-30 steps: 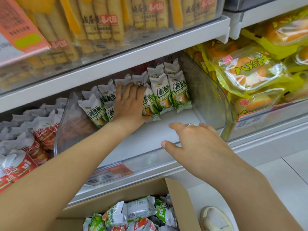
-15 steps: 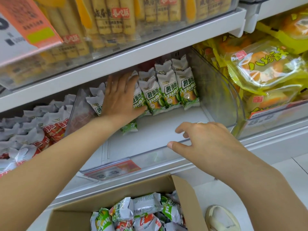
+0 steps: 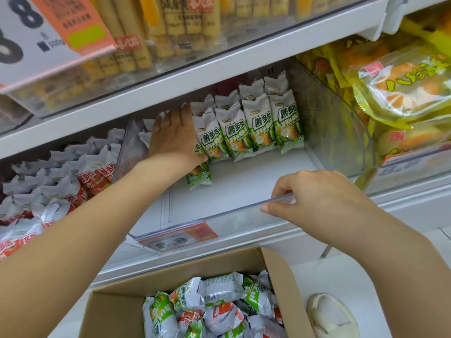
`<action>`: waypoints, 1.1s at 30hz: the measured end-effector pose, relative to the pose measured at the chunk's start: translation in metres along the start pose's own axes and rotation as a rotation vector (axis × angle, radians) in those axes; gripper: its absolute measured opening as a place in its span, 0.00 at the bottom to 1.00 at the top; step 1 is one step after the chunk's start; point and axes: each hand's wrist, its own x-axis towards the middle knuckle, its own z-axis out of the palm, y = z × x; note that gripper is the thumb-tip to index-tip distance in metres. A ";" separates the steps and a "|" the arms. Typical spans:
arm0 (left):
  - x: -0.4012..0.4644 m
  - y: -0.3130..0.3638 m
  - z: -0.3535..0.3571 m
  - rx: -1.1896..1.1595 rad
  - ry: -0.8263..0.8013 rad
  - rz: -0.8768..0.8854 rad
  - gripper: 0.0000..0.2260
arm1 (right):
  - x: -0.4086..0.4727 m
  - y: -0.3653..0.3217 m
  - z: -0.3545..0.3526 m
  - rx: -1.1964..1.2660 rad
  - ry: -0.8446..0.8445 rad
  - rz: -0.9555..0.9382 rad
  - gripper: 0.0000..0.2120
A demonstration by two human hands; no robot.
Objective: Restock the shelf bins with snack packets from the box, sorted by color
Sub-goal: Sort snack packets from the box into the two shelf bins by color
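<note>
One green packet (image 3: 199, 175) has slid flat from the row since a second ago; flat left hand (image 3: 173, 137) presses the row back, right hand (image 3: 314, 198) now pinches the bin rim (image 3: 219, 212), so restocking waits.

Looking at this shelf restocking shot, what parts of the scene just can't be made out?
All in the head view:
- Green packets behind the left hand: the hand covers them, so their count is unknown.
- Fallen green packet: its top is hidden under the wrist.
- Price tag on the clear bin: print too blurred to read.
- Cardboard box: cut off by the bottom edge.
- Red packets: run past the left edge.
</note>
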 end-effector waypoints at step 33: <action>-0.010 -0.014 0.025 0.213 -0.005 -0.077 0.53 | -0.002 -0.007 0.003 -0.015 -0.016 -0.018 0.15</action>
